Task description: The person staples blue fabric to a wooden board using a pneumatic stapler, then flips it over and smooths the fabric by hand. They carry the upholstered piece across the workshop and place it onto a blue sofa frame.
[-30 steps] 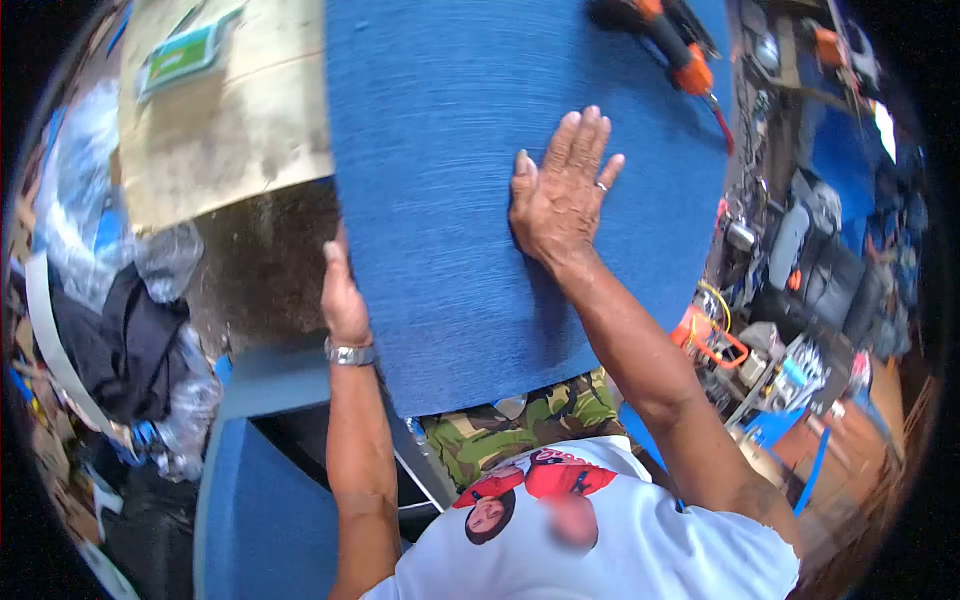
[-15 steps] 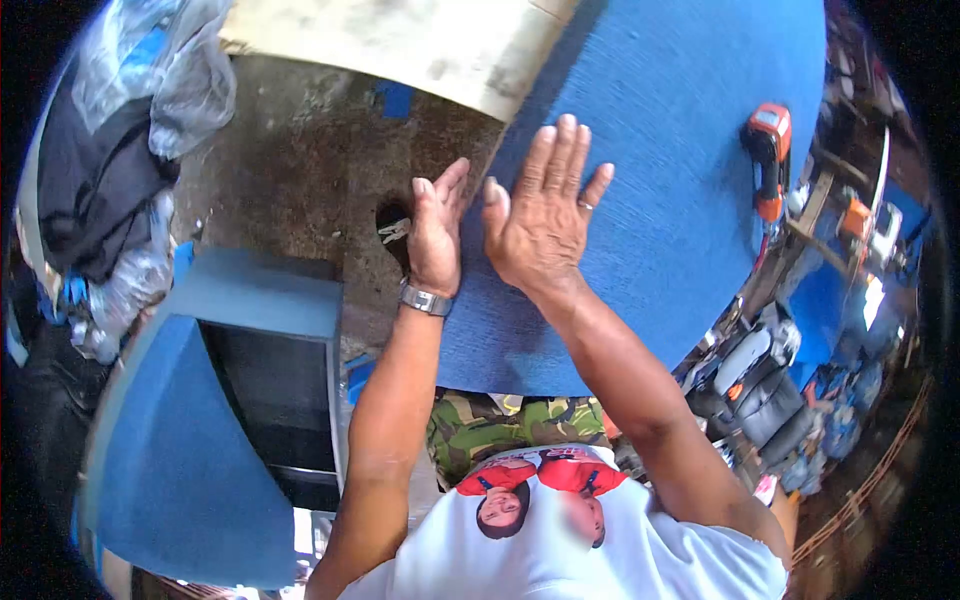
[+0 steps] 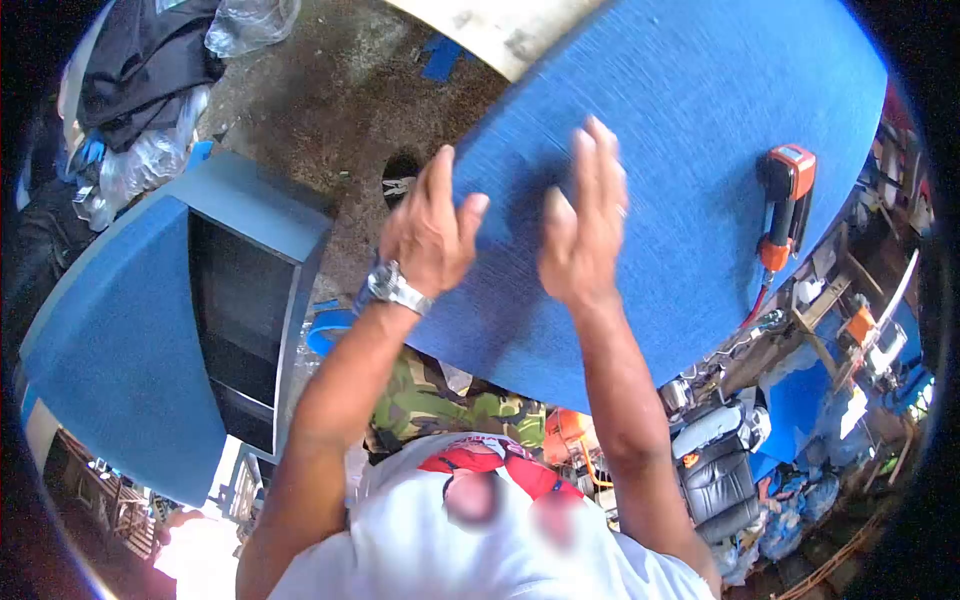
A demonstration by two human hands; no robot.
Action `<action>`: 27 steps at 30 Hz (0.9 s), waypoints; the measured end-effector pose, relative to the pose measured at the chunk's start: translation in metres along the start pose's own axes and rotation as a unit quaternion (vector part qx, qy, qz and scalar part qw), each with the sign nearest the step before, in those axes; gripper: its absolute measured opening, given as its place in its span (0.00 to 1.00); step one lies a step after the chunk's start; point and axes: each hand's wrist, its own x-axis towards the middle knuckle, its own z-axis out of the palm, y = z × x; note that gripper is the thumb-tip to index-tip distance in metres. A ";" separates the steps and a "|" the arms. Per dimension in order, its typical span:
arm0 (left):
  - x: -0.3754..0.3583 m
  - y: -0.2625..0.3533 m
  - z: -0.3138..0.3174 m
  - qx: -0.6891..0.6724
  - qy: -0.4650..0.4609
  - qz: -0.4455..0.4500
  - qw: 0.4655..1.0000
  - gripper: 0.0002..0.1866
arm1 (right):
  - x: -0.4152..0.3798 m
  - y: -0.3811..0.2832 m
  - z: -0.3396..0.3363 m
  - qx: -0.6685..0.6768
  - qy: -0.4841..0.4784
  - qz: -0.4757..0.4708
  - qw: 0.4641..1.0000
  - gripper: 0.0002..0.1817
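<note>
A large panel covered in blue fabric point(image 3: 690, 110) lies in front of me, its long left edge slanting up to the right. At that left edge is my left hand point(image 3: 432, 228), open, fingers pointing away and thumb apart, a metal watch point(image 3: 396, 287) on its wrist. My right hand point(image 3: 588, 225) is open over the middle of the panel, turned on its side with the thumb toward the left hand, and slightly blurred. Neither hand holds anything. An orange and black staple gun point(image 3: 786, 205) rests on the right part of the panel with a red hose point(image 3: 757, 302) attached.
A blue covered frame with a dark opening point(image 3: 120, 330) stands at left. Dark cloth point(image 3: 150, 65) and clear plastic point(image 3: 140, 180) lie at upper left. A pale board point(image 3: 490, 30) adjoins the panel's far edge. Clutter with a black padded seat point(image 3: 715, 480) fills the right.
My right hand has turned from palm-down flat on the panel to edge-on. My left hand has shifted onto the panel's left edge. The view has shifted, showing the panel and frame differently.
</note>
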 end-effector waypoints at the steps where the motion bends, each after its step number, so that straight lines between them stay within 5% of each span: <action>1: 0.002 -0.007 0.002 0.015 -0.004 0.012 1.000 0.33 | -0.029 0.020 -0.017 0.012 0.026 -0.014 0.999 0.39; 6: 0.016 -0.024 -0.003 -0.091 -0.081 -0.065 0.990 0.33 | -0.232 0.135 -0.091 -0.201 -0.045 0.131 0.970 0.48; 9: 0.025 -0.047 -0.003 -0.151 -0.144 -0.047 0.977 0.35 | -0.265 0.146 -0.086 -0.205 -0.061 0.139 0.967 0.54; 15: 0.026 -0.032 -0.010 -0.144 -0.149 -0.083 0.975 0.37 | -0.182 0.082 -0.028 -0.198 -0.059 0.102 0.973 0.66; 27: 0.029 -0.040 0.001 -0.149 -0.073 -0.043 0.985 0.33 | -0.029 -0.016 0.052 -0.146 -0.105 0.022 0.983 0.55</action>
